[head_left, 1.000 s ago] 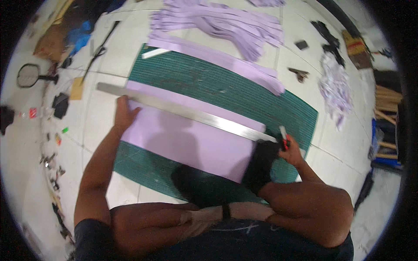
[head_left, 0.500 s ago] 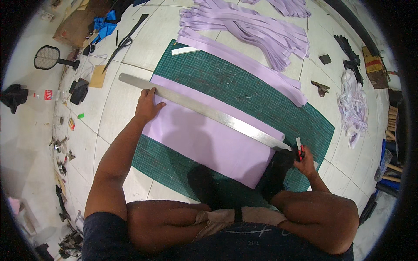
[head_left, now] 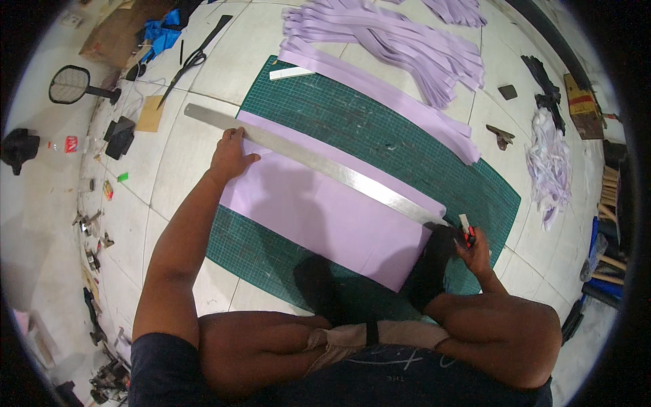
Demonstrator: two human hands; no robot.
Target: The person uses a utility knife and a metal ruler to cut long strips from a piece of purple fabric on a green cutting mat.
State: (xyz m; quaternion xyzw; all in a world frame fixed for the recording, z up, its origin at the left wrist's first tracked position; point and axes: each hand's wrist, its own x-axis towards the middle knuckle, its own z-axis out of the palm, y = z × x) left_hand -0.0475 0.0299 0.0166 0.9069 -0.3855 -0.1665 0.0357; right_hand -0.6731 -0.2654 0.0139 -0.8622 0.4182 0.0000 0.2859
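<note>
My left hand [head_left: 232, 157] rests on the left part of a long metal ruler [head_left: 325, 165], fingers on it and thumb spread onto the fabric. The ruler lies across a lilac sheet of fabric [head_left: 325, 210], leaving a strip of it beyond the ruler's far edge. Beneath is a green cutting mat [head_left: 339, 112]. My right hand [head_left: 477, 252] is closed around a red and black cutter knife [head_left: 468, 235] with a pale end sticking up, just past the ruler's right end. My dark-socked foot [head_left: 439, 252] sits on that end of the ruler. The blade's tip cannot be made out.
Cut lilac strips [head_left: 386, 44] lie heaped beyond the mat, with one band [head_left: 380, 95] across its far edge. A white bar [head_left: 291, 73] lies there too. Large scissors [head_left: 193, 61] and brown card [head_left: 150, 114] are at left, a metal clamp [head_left: 500, 137] and white scraps [head_left: 549, 159] at right.
The view has shifted slightly. Both hands, the ruler and the fabric keep practically the same places; the cutter knife stays in my right hand.
</note>
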